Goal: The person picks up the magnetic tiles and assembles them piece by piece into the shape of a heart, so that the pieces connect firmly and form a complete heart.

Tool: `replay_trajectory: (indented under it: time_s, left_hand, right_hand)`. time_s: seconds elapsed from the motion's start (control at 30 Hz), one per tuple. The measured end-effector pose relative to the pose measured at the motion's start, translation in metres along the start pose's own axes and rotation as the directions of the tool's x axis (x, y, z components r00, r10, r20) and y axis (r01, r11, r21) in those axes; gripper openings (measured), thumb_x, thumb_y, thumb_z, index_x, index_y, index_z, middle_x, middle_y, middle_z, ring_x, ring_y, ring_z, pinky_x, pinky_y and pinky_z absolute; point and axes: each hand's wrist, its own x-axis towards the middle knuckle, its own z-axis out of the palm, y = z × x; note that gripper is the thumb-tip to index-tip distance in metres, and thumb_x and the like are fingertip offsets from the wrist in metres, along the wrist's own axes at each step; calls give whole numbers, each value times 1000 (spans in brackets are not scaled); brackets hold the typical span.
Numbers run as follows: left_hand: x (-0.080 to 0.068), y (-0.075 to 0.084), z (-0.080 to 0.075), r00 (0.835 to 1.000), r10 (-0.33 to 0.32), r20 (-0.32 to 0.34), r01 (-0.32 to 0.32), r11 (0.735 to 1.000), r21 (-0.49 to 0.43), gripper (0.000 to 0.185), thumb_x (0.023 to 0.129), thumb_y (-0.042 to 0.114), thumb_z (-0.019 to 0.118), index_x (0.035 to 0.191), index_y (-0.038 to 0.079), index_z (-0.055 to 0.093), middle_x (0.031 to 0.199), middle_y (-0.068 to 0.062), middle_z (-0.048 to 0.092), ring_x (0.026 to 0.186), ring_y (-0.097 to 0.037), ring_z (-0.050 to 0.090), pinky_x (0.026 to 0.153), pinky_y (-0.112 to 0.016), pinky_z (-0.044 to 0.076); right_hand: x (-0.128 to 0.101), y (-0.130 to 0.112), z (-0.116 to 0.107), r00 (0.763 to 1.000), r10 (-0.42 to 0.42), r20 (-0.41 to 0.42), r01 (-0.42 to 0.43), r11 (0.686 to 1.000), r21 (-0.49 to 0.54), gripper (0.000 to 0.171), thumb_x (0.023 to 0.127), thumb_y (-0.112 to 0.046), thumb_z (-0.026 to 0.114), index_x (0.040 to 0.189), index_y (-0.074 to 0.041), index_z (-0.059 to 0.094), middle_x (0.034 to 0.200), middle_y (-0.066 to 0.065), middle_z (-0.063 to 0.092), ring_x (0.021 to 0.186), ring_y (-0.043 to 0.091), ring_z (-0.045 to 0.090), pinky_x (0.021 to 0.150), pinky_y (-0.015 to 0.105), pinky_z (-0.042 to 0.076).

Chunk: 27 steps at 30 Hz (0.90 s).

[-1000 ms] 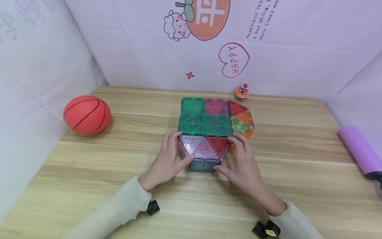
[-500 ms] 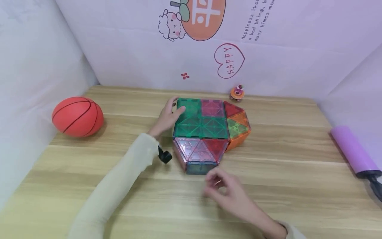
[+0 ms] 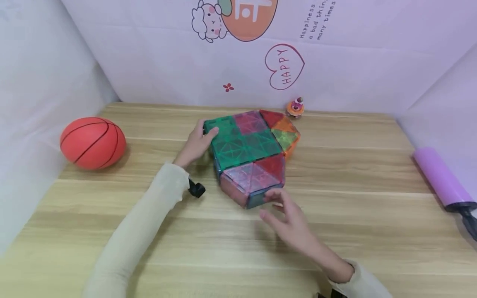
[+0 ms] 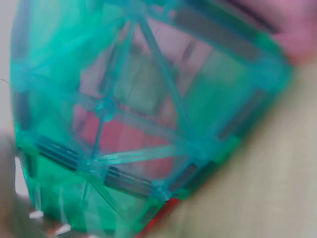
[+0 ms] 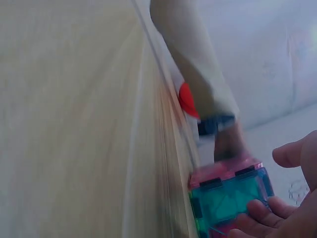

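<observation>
- My left hand grips the far left corner of the flat, translucent magnetic-tile block — green, pink, red and orange panels — lying mid-table on the pale wooden table.
- My right hand is open, fingertips touching the block's near blue edge.
- An orange rubber basketball sits well apart, left.

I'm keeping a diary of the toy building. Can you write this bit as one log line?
left hand: holds tile structure at far left corner | right hand: fingers touch near edge | basketball: left, apart
</observation>
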Motion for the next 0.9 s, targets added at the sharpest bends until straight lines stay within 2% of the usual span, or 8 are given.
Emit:
replay_trajectory:
  time_s: [0.17,0.27,0.4,0.5,0.6,0.7,0.8,0.9]
  left_hand:
    - [-32,-1,-2,992,21,-123,-15,999,44,52,102,34,38,137,-3,30,135,-24,42,127,-34,41,108,-47,32]
    - [-49,1,3,985,11,-175,4,996,84,48,102,34,37,130,-5,35,122,-22,46,111,-32,46,96,-44,39]
    - [-65,7,10,983,-2,-184,24,993,117,40,103,33,34,117,-3,46,104,-18,53,88,-27,51,74,-34,42]
    - [-69,9,12,989,-3,-145,16,996,84,39,104,31,33,108,-3,52,99,-18,59,82,-28,56,70,-33,48]
    - [-63,5,15,996,-25,-89,24,1000,-11,42,104,31,33,120,-4,49,115,-22,57,100,-32,59,81,-38,52]
    - [-56,0,22,997,-59,-41,53,990,-128,51,104,31,32,142,-2,30,139,-23,43,127,-35,46,101,-46,43]
    - [-58,2,34,995,-89,-44,79,976,-201,57,104,31,30,150,1,16,152,-21,28,141,-32,29,114,-46,27]
    - [-66,9,51,991,-101,-85,80,972,-223,61,103,32,33,152,2,11,156,-20,20,144,-30,20,117,-45,19]
  right_hand:
    - [23,14,-21,982,188,-6,-188,982,9,47,94,-19,61,125,6,35,128,23,43,126,40,45,99,52,44]
    - [40,25,-33,967,255,26,-256,966,34,64,95,-26,58,135,8,21,141,27,28,136,44,33,105,53,38]
    - [65,40,-51,964,262,51,-266,961,71,75,98,-30,51,148,3,5,152,26,15,142,40,22,113,52,25]
    - [85,52,-63,963,267,43,-270,956,111,72,100,-33,47,151,-2,7,154,22,17,142,33,19,116,51,17]
    - [104,62,-71,958,286,1,-282,947,156,70,99,-38,46,149,-3,12,151,22,23,140,30,21,117,48,15]
    - [121,73,-72,947,313,-72,-300,941,156,70,97,-43,48,145,-1,19,145,20,30,135,27,28,116,42,19]
    - [134,83,-71,933,334,-134,-298,925,235,60,96,-42,51,137,-3,31,131,11,42,121,19,40,106,31,31]
    - [144,92,-74,929,331,-165,-253,895,368,44,96,-37,53,129,-8,43,113,-2,50,102,10,47,90,19,39]
